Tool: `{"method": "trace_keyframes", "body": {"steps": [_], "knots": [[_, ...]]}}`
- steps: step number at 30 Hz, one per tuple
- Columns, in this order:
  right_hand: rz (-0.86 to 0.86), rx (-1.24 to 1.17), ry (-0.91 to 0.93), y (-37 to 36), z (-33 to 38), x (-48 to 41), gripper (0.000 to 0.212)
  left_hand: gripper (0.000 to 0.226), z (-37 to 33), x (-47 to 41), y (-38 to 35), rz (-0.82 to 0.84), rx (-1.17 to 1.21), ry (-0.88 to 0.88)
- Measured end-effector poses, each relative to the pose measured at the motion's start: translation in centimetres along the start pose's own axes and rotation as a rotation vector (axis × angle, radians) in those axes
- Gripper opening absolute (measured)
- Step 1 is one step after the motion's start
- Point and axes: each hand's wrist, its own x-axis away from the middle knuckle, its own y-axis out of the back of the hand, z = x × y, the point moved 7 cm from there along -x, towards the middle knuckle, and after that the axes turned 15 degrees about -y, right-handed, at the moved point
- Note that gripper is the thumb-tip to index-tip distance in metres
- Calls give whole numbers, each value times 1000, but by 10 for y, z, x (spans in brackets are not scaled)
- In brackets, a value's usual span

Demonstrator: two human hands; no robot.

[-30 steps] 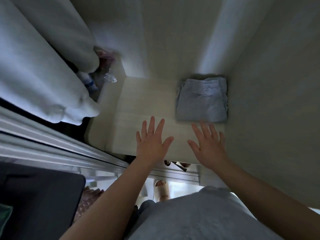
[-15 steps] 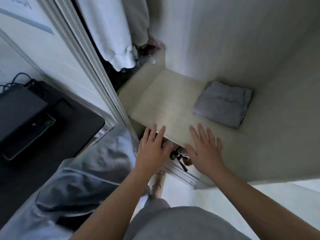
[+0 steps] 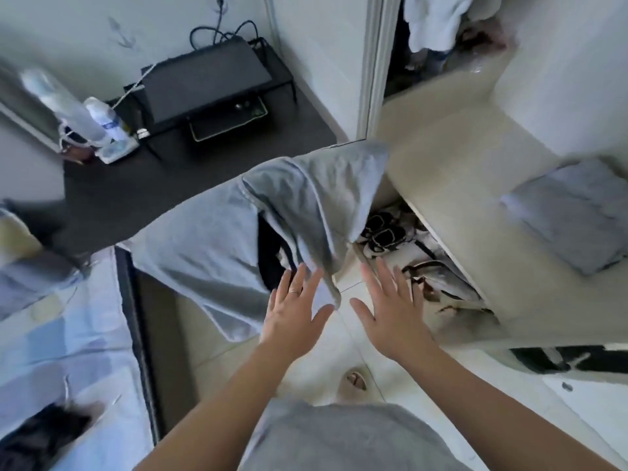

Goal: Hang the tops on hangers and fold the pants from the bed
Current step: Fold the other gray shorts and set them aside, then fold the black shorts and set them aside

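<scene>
The folded grey pants (image 3: pixel 564 212) lie on the wardrobe shelf (image 3: pixel 441 158), well off to the right now, where a second ago both hands hovered just in front of them. The left hand (image 3: pixel 295 314) and right hand (image 3: pixel 390 311) have drawn back over the floor, fingers spread and holding nothing, near a draped grey garment (image 3: pixel 306 205). That pair looks finished, and the swing toward the bed (image 3: pixel 68 317) suggests the next piece is being fetched
</scene>
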Motion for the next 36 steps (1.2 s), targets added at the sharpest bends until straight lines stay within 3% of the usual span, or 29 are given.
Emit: {"method": "trace_keyframes", "body": {"steps": [12, 26, 36], "knots": [[170, 171, 539, -122, 223, 133, 65, 70, 154, 264, 30, -296, 68, 466], [285, 510, 915, -325, 412, 359, 65, 68, 280, 629, -20, -442, 207, 932], [306, 822, 1136, -417, 506, 387, 65, 68, 334, 704, -52, -469, 309, 1174]]}}
